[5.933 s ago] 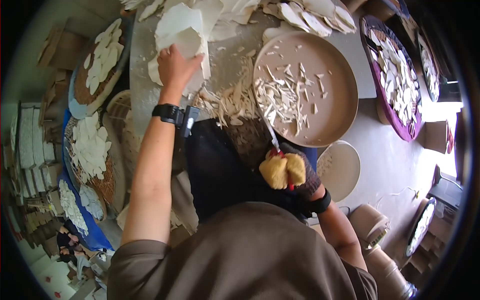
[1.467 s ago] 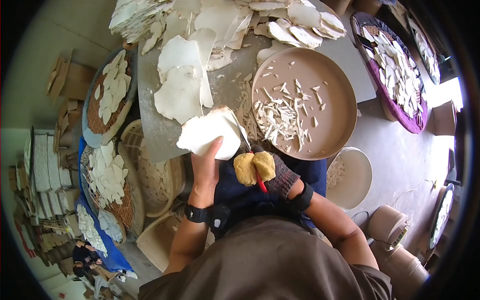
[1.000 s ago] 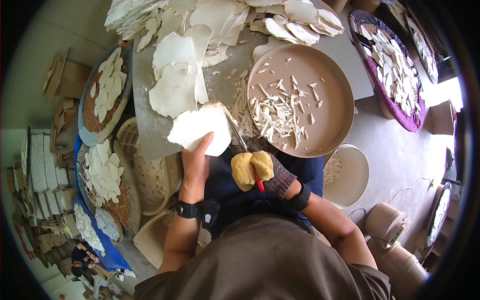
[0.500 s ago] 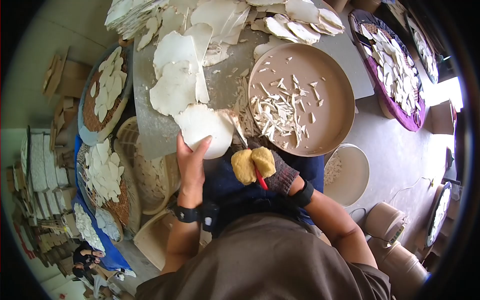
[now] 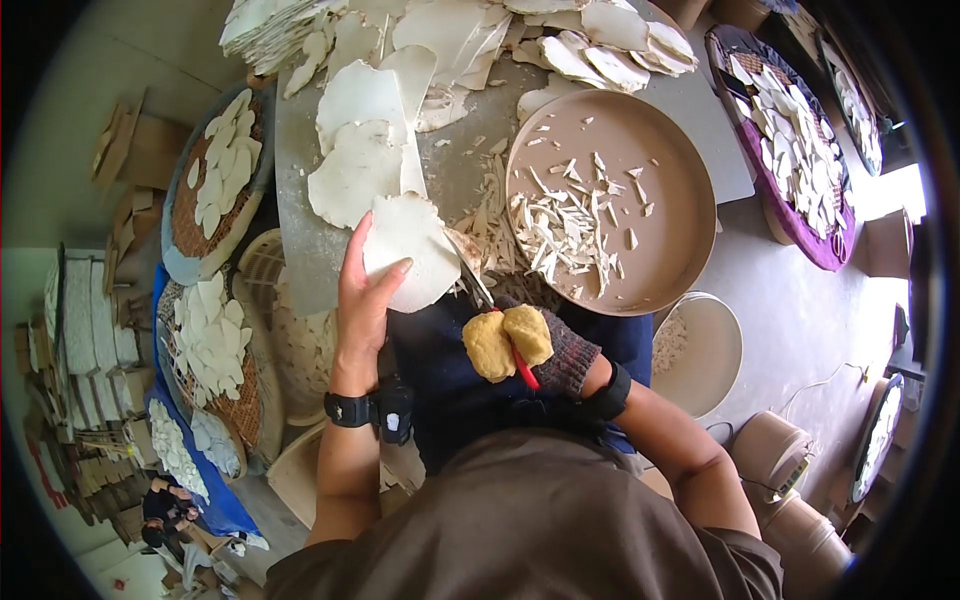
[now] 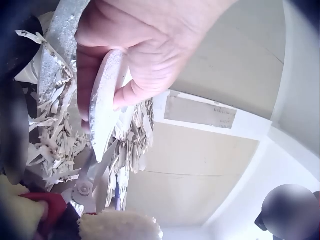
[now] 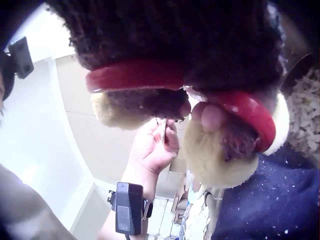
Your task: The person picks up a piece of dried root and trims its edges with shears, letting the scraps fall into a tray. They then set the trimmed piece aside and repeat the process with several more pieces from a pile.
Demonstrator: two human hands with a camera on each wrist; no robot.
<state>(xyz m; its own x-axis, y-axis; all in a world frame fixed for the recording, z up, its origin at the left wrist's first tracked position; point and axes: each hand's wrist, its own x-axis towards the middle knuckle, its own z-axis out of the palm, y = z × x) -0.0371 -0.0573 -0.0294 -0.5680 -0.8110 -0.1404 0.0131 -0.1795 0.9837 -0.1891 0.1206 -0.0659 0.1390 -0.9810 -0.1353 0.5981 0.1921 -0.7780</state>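
Note:
A pale flat slice (image 5: 408, 255) is pinched between thumb and fingers of my left hand (image 5: 362, 305); the left wrist view shows the slice (image 6: 104, 107) edge-on. My right hand (image 5: 560, 350), in a dark knitted glove, grips scissors with red handles (image 5: 525, 370) wrapped in yellow padding (image 5: 485, 345). The scissor blades (image 5: 477, 283) lie at the slice's right edge, beside a browned strip (image 5: 465, 250). Whether that strip is still attached, I cannot tell. In the right wrist view the red handle loops (image 7: 135, 75) surround the gloved fingers.
A round brown tray (image 5: 665, 220) with pale offcuts stands on the metal table (image 5: 310, 250), right of a heap of scraps (image 5: 490, 220). More slices (image 5: 355, 175) lie behind my left hand. A white bucket (image 5: 715, 350) stands at the right, baskets of slices (image 5: 215, 335) at the left.
My left hand has gone from reaching over the table slices to holding one near the scissors. Lately it has shifted left, its fingers spread more, and the browned strip stands apart from the slice's main face.

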